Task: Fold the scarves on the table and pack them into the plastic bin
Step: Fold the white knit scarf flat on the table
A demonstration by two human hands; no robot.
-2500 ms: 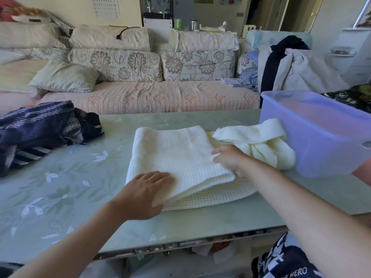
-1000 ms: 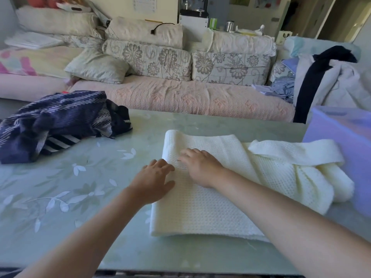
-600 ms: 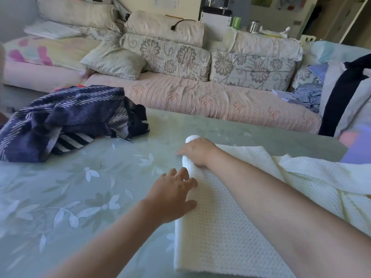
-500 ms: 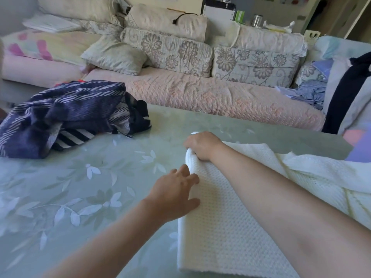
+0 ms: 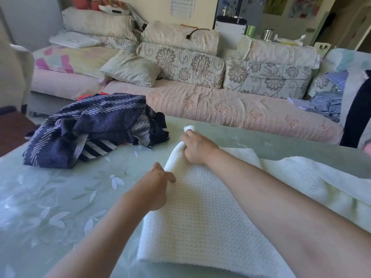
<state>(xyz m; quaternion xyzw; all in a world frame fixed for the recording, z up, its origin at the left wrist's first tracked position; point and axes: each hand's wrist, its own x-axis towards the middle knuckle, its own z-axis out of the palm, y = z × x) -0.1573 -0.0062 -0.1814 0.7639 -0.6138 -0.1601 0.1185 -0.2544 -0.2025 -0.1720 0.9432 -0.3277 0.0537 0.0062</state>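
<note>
Here, the cream waffle-knit scarf (image 5: 200, 217) lies folded on the pale green leaf-patterned table (image 5: 50, 197), filling the view from 3 to 6 o'clock. The right hand (image 5: 197, 149) is clenched round its far left corner, at about 11 o'clock of the cloth, bunching it upward. The left hand (image 5: 152, 189) curls its fingers on the scarf's left edge, at 9 o'clock, grasping it. A crumpled heap of navy-and-white striped scarves (image 5: 90, 129) sits at 10 o'clock of the view, apart from both hands.
</note>
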